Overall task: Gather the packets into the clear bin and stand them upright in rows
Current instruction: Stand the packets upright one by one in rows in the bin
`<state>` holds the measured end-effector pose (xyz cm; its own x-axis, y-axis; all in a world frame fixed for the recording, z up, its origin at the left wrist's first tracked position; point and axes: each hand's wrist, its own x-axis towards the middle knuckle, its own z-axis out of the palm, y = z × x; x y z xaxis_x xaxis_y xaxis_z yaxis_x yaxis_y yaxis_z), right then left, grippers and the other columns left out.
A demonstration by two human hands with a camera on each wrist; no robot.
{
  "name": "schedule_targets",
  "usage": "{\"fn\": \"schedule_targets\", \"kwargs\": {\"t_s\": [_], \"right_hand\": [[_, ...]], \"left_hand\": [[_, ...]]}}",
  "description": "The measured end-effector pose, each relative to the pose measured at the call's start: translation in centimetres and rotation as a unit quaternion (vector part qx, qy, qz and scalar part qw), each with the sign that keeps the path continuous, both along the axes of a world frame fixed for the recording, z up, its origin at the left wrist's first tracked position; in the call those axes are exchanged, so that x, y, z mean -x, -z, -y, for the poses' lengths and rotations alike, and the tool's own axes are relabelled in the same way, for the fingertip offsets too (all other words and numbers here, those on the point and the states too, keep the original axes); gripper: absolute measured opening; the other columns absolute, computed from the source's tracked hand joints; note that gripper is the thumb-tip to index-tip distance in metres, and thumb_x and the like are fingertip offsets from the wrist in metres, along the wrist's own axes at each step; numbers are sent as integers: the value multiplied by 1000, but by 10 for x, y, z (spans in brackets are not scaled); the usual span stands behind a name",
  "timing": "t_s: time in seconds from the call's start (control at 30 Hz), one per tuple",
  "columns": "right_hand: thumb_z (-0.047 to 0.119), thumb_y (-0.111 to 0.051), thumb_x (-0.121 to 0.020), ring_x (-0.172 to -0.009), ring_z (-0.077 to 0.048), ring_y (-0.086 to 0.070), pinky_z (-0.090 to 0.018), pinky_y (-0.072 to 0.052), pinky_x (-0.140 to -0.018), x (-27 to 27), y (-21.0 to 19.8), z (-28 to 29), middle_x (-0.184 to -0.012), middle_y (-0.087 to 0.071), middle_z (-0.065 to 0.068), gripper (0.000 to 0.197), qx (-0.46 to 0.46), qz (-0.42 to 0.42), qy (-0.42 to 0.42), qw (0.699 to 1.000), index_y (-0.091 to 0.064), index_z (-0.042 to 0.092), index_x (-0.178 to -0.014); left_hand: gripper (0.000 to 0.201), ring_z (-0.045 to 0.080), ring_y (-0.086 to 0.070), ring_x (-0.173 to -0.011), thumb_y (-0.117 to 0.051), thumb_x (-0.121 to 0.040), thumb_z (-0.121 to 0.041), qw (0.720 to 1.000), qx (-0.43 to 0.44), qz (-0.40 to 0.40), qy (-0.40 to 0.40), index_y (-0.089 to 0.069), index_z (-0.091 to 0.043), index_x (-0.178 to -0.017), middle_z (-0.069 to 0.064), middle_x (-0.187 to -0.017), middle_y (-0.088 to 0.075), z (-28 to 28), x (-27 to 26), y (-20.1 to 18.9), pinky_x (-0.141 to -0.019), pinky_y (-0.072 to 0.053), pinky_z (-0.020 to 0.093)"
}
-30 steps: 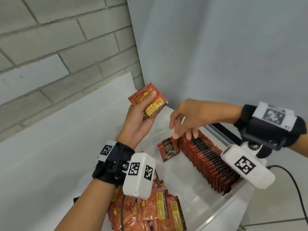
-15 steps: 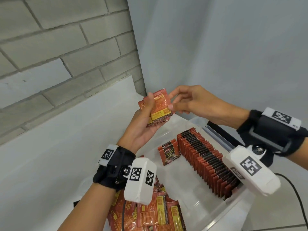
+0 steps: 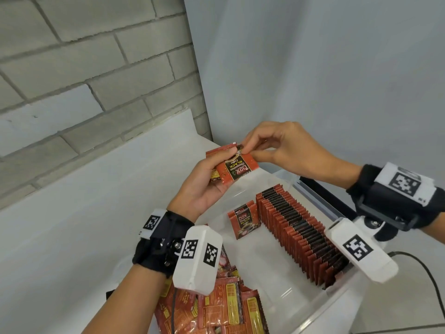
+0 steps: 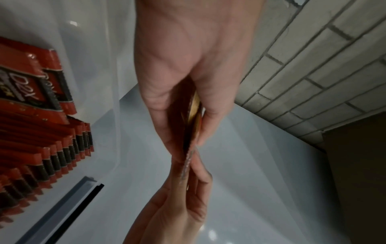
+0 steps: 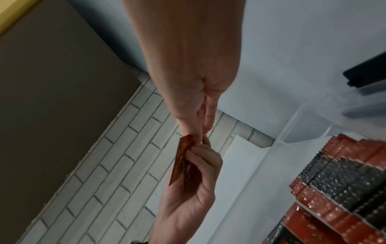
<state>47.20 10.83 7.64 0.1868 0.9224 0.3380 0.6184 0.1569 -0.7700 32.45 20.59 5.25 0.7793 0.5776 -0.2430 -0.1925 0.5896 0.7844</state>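
My left hand grips a small stack of red coffee packets above the far end of the clear bin. The right hand pinches the top edge of the front packet, which shows its printed face upside down. Both wrist views show the stack edge-on between the two hands. Inside the bin, a long row of upright packets runs along the right side. One lone packet stands to the left of the row's far end. Loose packets lie heaped under my left wrist.
The bin sits on a white table in a corner, with a grey brick wall on the left and a pale wall behind. A black bar runs along the bin's far right side. A black cable hangs at the right.
My right hand rose from the row in the bin to the packets in my left hand and took the front packet's top edge. That packet's printed face now shows.
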Motion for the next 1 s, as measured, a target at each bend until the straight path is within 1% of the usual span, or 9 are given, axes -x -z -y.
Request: {"fn": "schedule_targets", "kwargs": {"t_s": [0.1, 0.2, 0.27, 0.37, 0.47, 0.63, 0.77, 0.87, 1.0], "right_hand": [[4, -68, -86, -93, -14, -67, -30, -54, -90, -2, 1, 0, -100, -69, -5, 13, 26, -21, 21, 999, -72, 13, -94], [8, -57, -93, -89, -15, -69, -30, -55, -90, 1, -3, 1, -102, -69, -10, 12, 37, -172, 73, 982, -65, 10, -103], [23, -58, -95, -85, -15, -69, -27, -56, -86, 5, -4, 3, -102, -69, -12, 17, 71, -275, 86, 955, -61, 9, -105], [41, -66, -84, -88, -14, -71, -24, -56, -84, 12, 2, 6, -103, -71, -9, 41, 145, -308, 61, 938, -62, 7, -106], [28, -75, -77, -88, -17, -71, -26, -57, -86, 21, 9, 6, -98, -73, -11, 29, 171, -348, 30, 921, -64, 5, -92], [6, -67, -87, -87, -23, -71, -31, -58, -84, 23, 10, 2, -96, -72, -22, 14, 152, -376, 32, 913, -60, -2, -97], [4, -65, -88, -79, -21, -71, -31, -59, -80, 12, -4, 7, -85, -74, -15, 8, 190, -274, -17, 943, -57, 5, -89], [11, -68, -88, -77, -16, -69, -27, -58, -79, 6, -13, 9, -87, -74, -8, 7, 251, -96, -108, 957, -65, 9, -94], [21, -73, -85, -72, -3, -66, -21, -52, -77, 15, -8, -1, -81, -74, 6, 8, 255, 164, -158, 940, -73, 19, -93]], "left_hand": [[12, 15, -71, -73, -58, -90, -9, 1000, -6, 9, -10, -64, -4, -99, 9, -82, -73, -1, 1, 0, -60, -57, 25], [15, 15, -71, -80, -57, -92, -10, 998, -10, 38, -50, -62, -8, -107, 7, -88, -72, -5, -1, 3, -66, -58, 27], [14, 14, -71, -84, -56, -93, -12, 996, -18, 48, -71, -63, -9, -105, 5, -90, -73, -8, -1, 4, -73, -58, 27], [14, 14, -70, -88, -55, -94, -13, 994, -36, 57, -83, -65, -8, -102, 5, -92, -73, -8, -1, 5, -83, -56, 26], [14, 15, -69, -88, -53, -95, -11, 993, -46, 65, -85, -64, -6, -102, 6, -94, -70, -8, -1, 6, -82, -56, 25], [13, 16, -67, -91, -55, -94, -12, 992, -40, 78, -89, -65, -7, -99, 6, -96, -69, -9, -2, 7, -85, -54, 26], [22, 11, -67, -73, -56, -95, -22, 993, 19, 75, -89, -70, -14, -80, 0, -78, -68, -13, 0, 5, -70, -57, 26], [15, 12, -66, -67, -62, -91, -18, 990, 46, 56, -117, -68, -14, -78, 1, -74, -67, -14, 1, 5, -71, -57, 30], [9, 14, -66, -69, -60, -91, -10, 987, 41, 67, -137, -63, -10, -84, 4, -73, -65, -11, -1, 4, -80, -55, 28]]}}
